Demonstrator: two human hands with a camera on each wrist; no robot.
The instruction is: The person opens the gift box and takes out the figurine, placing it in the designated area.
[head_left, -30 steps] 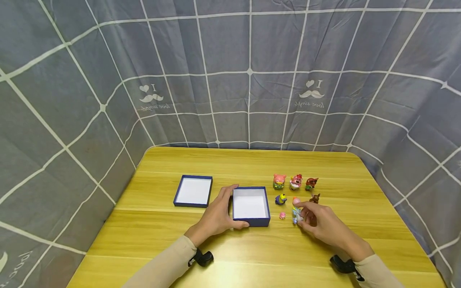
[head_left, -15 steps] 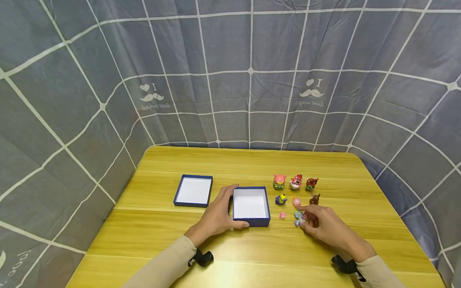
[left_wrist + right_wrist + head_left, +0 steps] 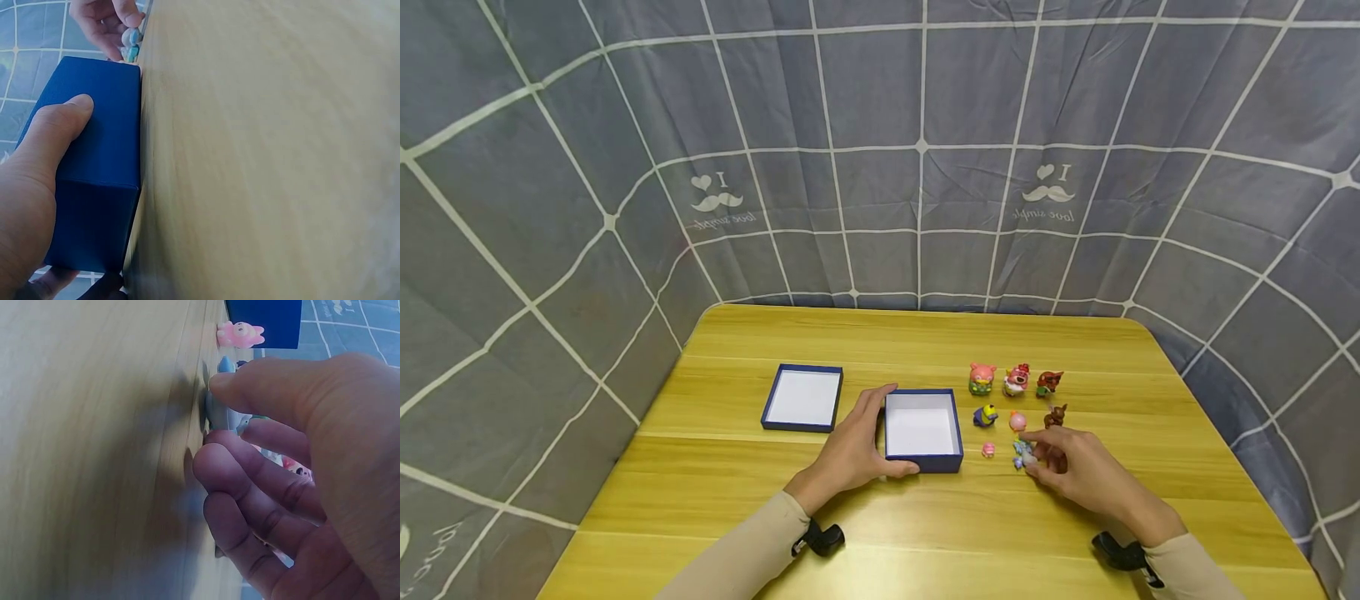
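In the head view, my left hand [image 3: 853,446] holds the open blue box [image 3: 936,463] by its left side. Its thumb lies along the near wall, and the fingers reach the far left corner. The box's white inside holds nothing. To the right, my right hand [image 3: 1086,471] pinches a small blue-and-grey figurine [image 3: 1022,454] between thumb and fingers, low at the tabletop. The right wrist view shows the thumb against the figurine's pale body [image 3: 220,419]; the fingers hide part of it. A pink figurine [image 3: 1017,421] stands just behind it, and a tiny pink one [image 3: 988,450] sits between it and the box.
The blue-rimmed lid [image 3: 765,417] lies inside up, left of the box. Behind the right hand stand a pink pig-like figurine [image 3: 981,379], a red-and-white one [image 3: 1017,380], a red-brown one [image 3: 1048,383], a blue-and-yellow one [image 3: 985,416] and a brown one [image 3: 1056,414].
The blue-and-grey figurine has shifted slightly right and toward me with my right hand, away from the pink figurine behind it. My left hand and the box have stayed put.
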